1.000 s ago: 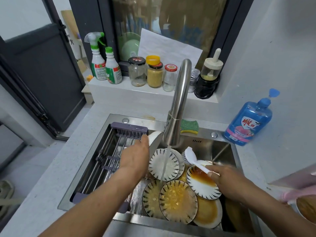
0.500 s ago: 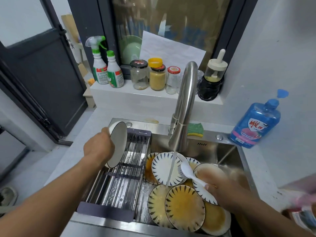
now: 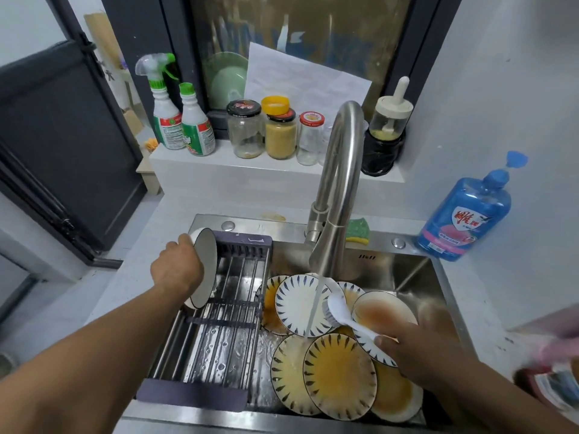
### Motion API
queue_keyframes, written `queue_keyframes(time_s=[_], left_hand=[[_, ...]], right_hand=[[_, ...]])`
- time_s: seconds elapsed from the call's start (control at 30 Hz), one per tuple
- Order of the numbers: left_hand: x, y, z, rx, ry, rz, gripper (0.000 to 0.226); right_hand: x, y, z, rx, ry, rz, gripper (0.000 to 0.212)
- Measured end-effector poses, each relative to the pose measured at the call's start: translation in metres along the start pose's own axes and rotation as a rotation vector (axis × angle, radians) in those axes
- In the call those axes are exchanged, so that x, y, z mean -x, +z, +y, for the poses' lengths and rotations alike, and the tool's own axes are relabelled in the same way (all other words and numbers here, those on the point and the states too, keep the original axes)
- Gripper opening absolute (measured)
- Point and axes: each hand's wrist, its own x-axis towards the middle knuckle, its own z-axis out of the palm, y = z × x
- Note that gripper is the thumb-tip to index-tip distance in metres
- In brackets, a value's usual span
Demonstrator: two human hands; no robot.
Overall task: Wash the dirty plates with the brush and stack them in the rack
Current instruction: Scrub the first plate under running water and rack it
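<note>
My left hand (image 3: 176, 270) grips a washed white plate (image 3: 205, 267) on edge at the far left of the metal rack (image 3: 216, 336), its lower rim at the rack's bars. My right hand (image 3: 407, 355) holds the white brush (image 3: 340, 311) by its handle, the bristle head over the pile of dirty plates (image 3: 340, 374) in the sink. The same hand also grips the rim of a tilted brown-stained plate (image 3: 382, 317). Water runs from the faucet (image 3: 338, 189) onto a blue-patterned plate (image 3: 297, 303).
The steel sink (image 3: 407, 270) has a green-yellow sponge (image 3: 357, 231) on its back rim. A blue soap bottle (image 3: 466, 211) stands at right. Spray bottles (image 3: 175, 120) and jars (image 3: 279, 133) line the ledge behind. A blurred item (image 3: 551, 383) lies at the right edge.
My left hand carried the washed plate from under the faucet leftward to the rack's far left end. My right hand with the brush lifted the stained plate's edge.
</note>
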Motion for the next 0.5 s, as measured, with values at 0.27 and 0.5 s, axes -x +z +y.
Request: queue_keyframes(time_s=[0.27,0.5], left_hand=[[-0.001,0.015,-0.010,0.018,0.026,-0.003,0.049],[0.004,0.017,-0.025,0.088,0.029,-0.040,0.081]], right_hand=[[0.000,0.004,0.001,-0.135,0.008,0.050,0.028],[0.006,0.006,-0.008,-0.096,0.032,0.028,0.029]])
